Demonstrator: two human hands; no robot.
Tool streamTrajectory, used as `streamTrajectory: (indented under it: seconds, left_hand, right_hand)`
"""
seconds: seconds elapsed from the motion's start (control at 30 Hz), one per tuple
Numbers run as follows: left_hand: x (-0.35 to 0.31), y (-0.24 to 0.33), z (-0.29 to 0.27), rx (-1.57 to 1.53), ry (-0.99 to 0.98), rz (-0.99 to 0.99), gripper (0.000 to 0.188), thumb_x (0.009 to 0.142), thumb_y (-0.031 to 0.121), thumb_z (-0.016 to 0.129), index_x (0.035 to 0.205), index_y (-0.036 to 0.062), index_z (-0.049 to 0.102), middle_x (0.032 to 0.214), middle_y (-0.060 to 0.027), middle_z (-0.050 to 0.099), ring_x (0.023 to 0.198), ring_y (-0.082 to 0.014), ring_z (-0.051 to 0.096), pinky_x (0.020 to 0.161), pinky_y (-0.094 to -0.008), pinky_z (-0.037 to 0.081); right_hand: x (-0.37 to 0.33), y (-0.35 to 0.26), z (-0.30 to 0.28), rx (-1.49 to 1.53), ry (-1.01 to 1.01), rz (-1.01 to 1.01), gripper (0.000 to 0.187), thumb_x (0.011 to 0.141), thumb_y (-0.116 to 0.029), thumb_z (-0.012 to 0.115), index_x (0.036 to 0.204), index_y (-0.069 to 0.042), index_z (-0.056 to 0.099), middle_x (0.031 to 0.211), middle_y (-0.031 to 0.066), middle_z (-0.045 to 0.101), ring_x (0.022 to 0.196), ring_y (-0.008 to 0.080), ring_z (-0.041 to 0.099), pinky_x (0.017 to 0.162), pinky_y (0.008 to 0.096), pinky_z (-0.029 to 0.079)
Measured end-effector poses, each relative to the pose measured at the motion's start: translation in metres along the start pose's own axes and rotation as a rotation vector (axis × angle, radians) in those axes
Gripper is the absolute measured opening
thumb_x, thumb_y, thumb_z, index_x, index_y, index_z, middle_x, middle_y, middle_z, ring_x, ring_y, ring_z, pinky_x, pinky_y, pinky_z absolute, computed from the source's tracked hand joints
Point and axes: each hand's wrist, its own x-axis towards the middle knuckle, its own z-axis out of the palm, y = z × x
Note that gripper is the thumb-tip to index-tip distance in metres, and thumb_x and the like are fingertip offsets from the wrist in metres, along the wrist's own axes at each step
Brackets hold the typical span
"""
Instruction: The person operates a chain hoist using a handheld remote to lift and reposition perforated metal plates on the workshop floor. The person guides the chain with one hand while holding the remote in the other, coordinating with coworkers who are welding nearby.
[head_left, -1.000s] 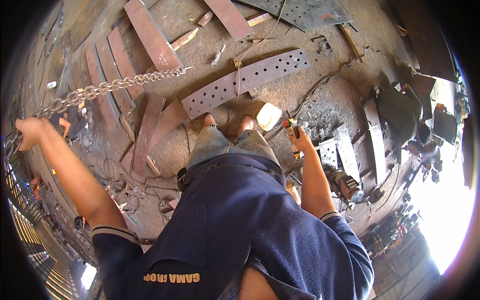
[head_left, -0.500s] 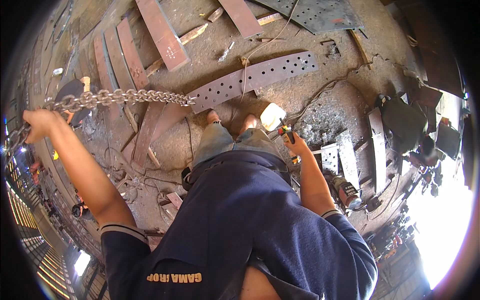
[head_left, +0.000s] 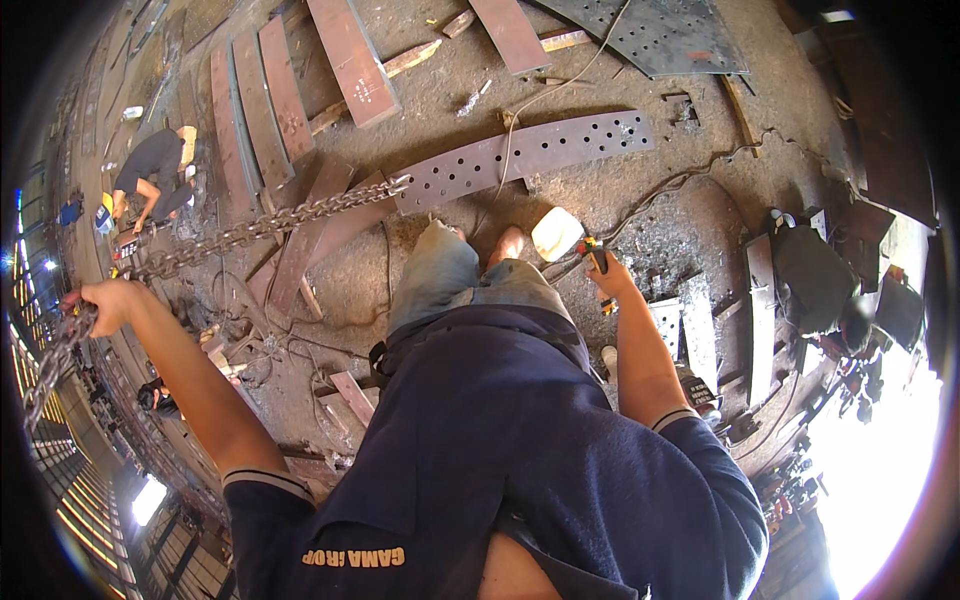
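— Gripping the chain [head_left: 250, 232], is that the left hand [head_left: 105, 300]?

— Yes, its fist is wrapped tight around the links at the far left. From that fist the chain runs up and to the right, taut, to the left tip of the long perforated steel plate [head_left: 530, 155]. A second run of chain drops from the fist toward the lower left edge.

— Which way does the plate lie?

— Its long axis runs left to right with a gentle curve, the right end slightly higher in the picture. Rows of round holes go along its length. It rests on the dirt floor [head_left: 640, 230], just beyond the person's knees.

— And the right hand [head_left: 612, 280]?

— Closed around a small handheld control [head_left: 595, 252] with red and yellow on it, right of the plate's near edge and below it. A pale bucket-like container [head_left: 556, 233] stands just beside that hand; what it holds cannot be told.

— Anything else around the plate?

— Rusty flat steel bars [head_left: 262, 100] lie left of it and above it, most pointing roughly up and down the picture. A dark perforated sheet [head_left: 660, 40] lies beyond its right end. A crouching person [head_left: 150, 175] works well to the left of the plate, past the chain.
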Motion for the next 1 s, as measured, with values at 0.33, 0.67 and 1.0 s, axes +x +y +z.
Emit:
streamTrajectory:
  seconds: [0.33,0.67,1.0]
  left_hand:
    - [0.012,-0.005,-0.042,-0.301,-0.036,-0.127,0.034,0.082,0.0,0.075,0.114,-0.0043,0.063,0.106,-0.0149,0.073,0.093,-0.0248,0.07,0.082,-0.0426,0.058]
    - [0.027,-0.028,-0.044,-0.185,0.021,0.018,0.027,0.081,0.005,0.078,0.105,-0.004,0.068,0.101,-0.014,0.075,0.09,-0.0227,0.072,0.079,-0.041,0.059]
    - [0.022,-0.024,-0.064,0.092,0.007,-0.02,0.042,0.076,0.008,0.077,0.113,-0.0063,0.064,0.103,-0.0205,0.073,0.089,-0.03,0.072,0.079,-0.0443,0.058]
  right_hand:
    - [-0.005,-0.017,0.008,-0.043,0.03,0.057,0.077,0.076,-0.047,0.082,0.133,-0.004,0.054,0.116,0.0245,0.069,0.11,0.0406,0.067,0.093,0.0451,0.053]
    - [-0.026,-0.005,0.029,-0.032,0.023,0.09,0.079,0.075,-0.051,0.083,0.133,-0.006,0.054,0.115,0.0245,0.07,0.109,0.0405,0.067,0.092,0.0461,0.053]
    - [-0.025,0.02,0.038,-0.038,-0.011,0.116,0.075,0.074,-0.052,0.083,0.124,-0.002,0.056,0.114,0.0245,0.07,0.109,0.041,0.067,0.093,0.0466,0.052]
